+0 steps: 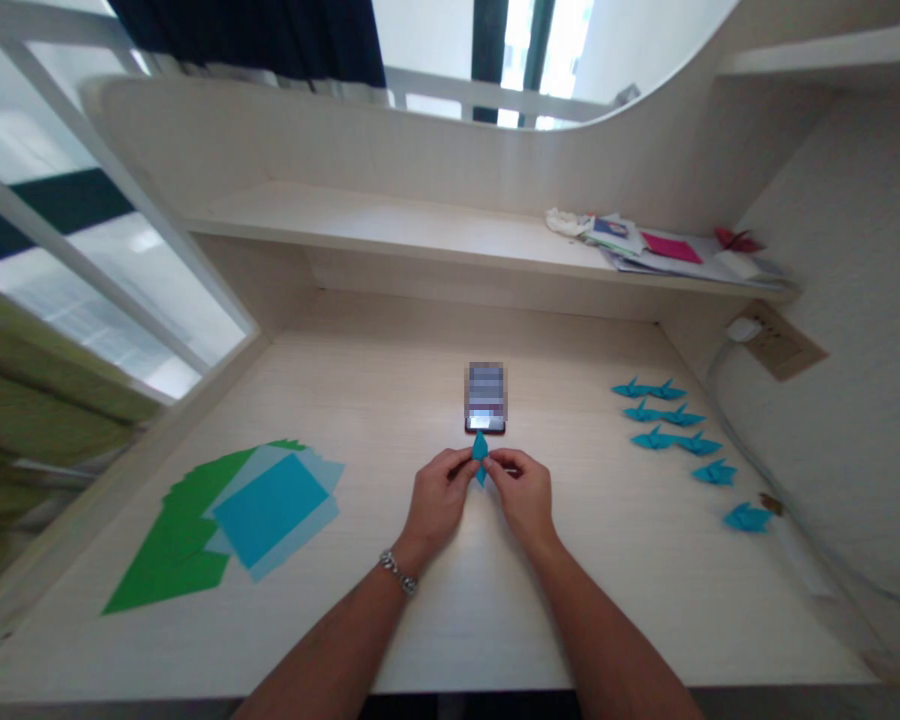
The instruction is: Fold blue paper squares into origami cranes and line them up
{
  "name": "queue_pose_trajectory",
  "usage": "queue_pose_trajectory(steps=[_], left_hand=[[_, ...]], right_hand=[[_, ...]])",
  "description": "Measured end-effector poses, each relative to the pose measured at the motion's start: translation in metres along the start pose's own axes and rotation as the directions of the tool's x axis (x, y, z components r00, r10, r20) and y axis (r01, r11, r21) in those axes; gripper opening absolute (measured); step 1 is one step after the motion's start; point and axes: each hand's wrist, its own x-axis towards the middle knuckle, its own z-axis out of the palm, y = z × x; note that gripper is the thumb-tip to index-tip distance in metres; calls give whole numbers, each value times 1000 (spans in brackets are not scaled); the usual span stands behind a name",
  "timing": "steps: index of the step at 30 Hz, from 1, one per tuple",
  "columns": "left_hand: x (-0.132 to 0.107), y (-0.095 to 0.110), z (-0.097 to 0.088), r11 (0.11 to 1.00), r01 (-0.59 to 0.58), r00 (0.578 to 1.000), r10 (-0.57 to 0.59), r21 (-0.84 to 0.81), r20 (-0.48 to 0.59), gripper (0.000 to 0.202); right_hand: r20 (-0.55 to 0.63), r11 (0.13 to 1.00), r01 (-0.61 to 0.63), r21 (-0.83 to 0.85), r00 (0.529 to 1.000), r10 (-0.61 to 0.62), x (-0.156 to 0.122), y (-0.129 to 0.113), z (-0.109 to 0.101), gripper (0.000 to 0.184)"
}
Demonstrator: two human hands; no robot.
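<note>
A small folded piece of blue paper [480, 447] is pinched between my two hands, just below the phone. My left hand [441, 492], with a chain bracelet on its wrist, grips the paper's left side between thumb and fingers. From the other side, my right hand [523, 490] holds it the same way. The paper is narrow and pointed at both ends. Directly beyond it lies a phone [486, 398] with its screen lit and blurred.
Blue paper sheets [271, 508] overlap green sheets [172, 540] on the left. Several blue folded paper figures [675, 443] stand in rows on the right. Papers [645, 243] lie on the shelf [420, 225] above. A cable runs from the wall socket [784, 340] along the right edge.
</note>
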Motion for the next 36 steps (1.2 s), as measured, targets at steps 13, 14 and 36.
queue_pose_trajectory(steps=[13, 14, 36], left_hand=[[0, -1, -1, 998, -47, 999, 47, 46, 1, 21], [0, -1, -1, 998, -49, 999, 49, 49, 3, 22], [0, -5, 1, 994, 90, 983, -78, 65, -166, 20]], right_hand=[[31, 1000, 19, -24, 999, -18, -3, -3, 1, 15], [36, 1000, 24, -21, 999, -23, -3, -3, 1, 15], [25, 997, 53, 64, 998, -55, -5, -5, 4, 17]])
